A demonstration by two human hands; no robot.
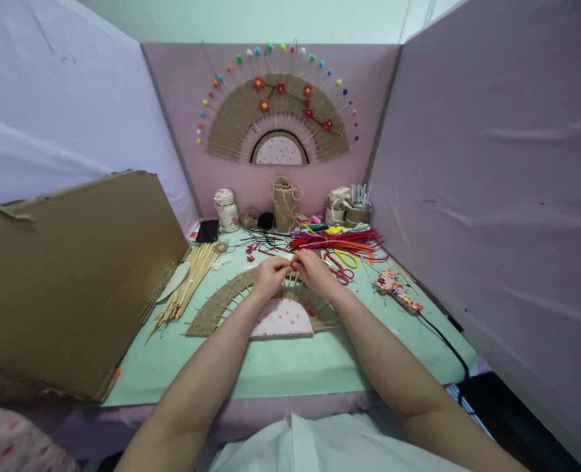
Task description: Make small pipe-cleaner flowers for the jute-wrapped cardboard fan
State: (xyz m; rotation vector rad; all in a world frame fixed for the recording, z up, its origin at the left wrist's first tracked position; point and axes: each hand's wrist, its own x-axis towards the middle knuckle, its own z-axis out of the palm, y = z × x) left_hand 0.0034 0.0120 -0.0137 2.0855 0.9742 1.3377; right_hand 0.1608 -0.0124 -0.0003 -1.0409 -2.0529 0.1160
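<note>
My left hand (272, 276) and my right hand (314, 271) meet fingertip to fingertip above the middle of a fan (232, 294). Both are closed in a pinch on a small red piece that looks like pipe cleaner (293, 264), mostly hidden by the fingers. The fan lies flat, with a twine-wrapped band on thin sticks and a white half-round base (285, 318) dotted with red. Just beyond my hands is a bundle of red and pink pipe cleaners (337, 241). Red-handled scissors (342, 272) lie right of my right hand.
A finished-looking fan with red flowers (231, 124) hangs on the back panel. Bamboo sticks (187, 288) and a large cardboard sheet (74, 282) are at left. A corded glue gun (397, 291) lies at right. Along the back stand a twine roll (285, 204) and a white bottle (226, 211).
</note>
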